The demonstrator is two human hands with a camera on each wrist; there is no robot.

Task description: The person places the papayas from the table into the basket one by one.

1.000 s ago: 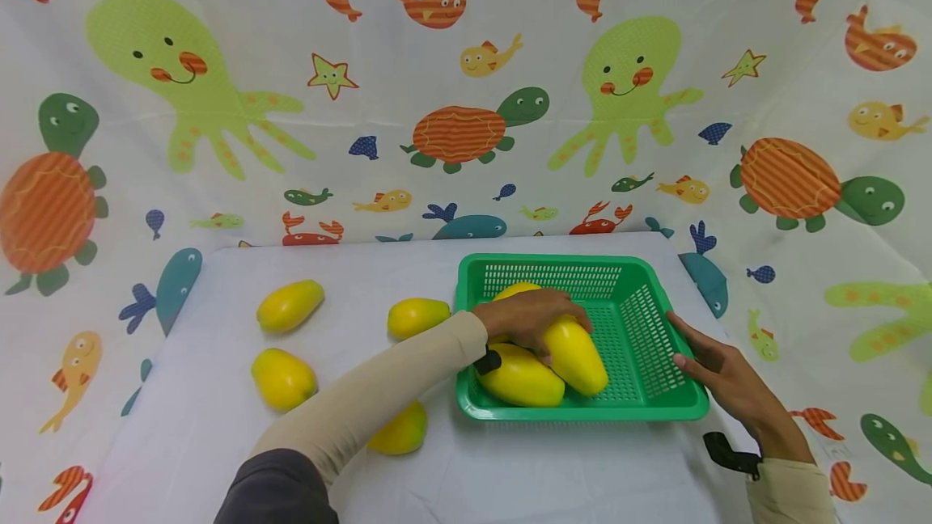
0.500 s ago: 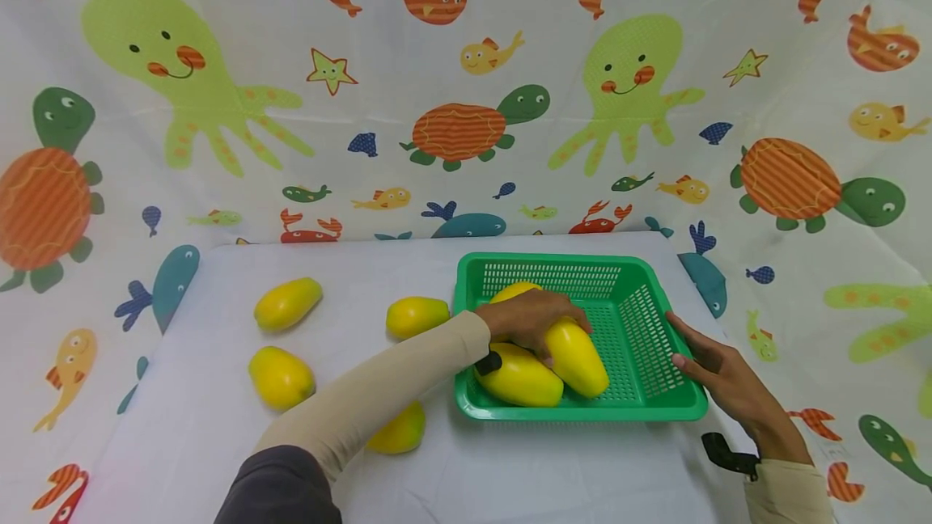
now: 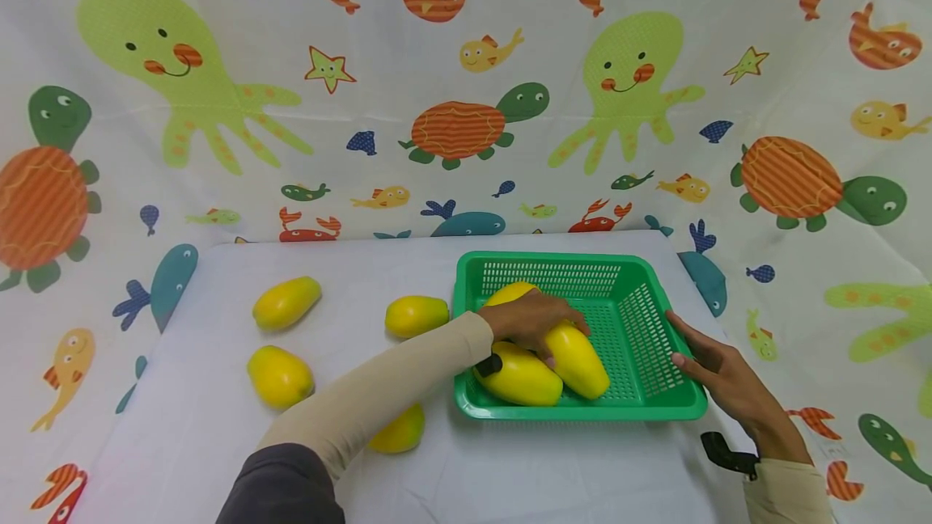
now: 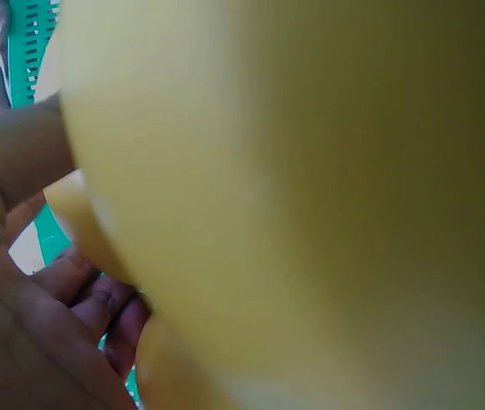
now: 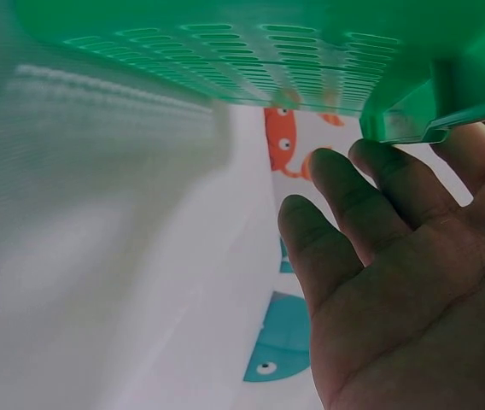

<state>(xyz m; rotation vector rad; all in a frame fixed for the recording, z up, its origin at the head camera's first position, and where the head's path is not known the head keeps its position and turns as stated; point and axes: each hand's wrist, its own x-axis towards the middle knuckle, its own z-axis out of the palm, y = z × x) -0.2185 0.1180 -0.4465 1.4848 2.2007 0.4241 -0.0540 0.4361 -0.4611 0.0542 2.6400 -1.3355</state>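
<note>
My left hand (image 3: 535, 319) reaches into the green plastic basket (image 3: 582, 412) and grips a yellow mango (image 3: 578, 362), its fingers curled over the top. A second mango (image 3: 518, 376) lies at the basket's front left, and a third mango (image 3: 510, 293) shows partly behind the hand. In the left wrist view, a large blurred yellow surface (image 4: 268, 171) hides much, with curled fingers (image 4: 106, 307) beside it. My right hand (image 3: 724, 374) holds the basket's right rim, thumb over the edge. In the right wrist view its other fingers (image 5: 336, 196) extend below the rim.
Several loose mangoes lie left of the basket on the white cloth (image 3: 568, 471): one at the back left (image 3: 287, 303), another nearer the front (image 3: 280, 377). The left sleeve (image 3: 386, 395) partly covers a mango (image 3: 400, 429). A printed curtain (image 3: 349, 136) stands behind the table.
</note>
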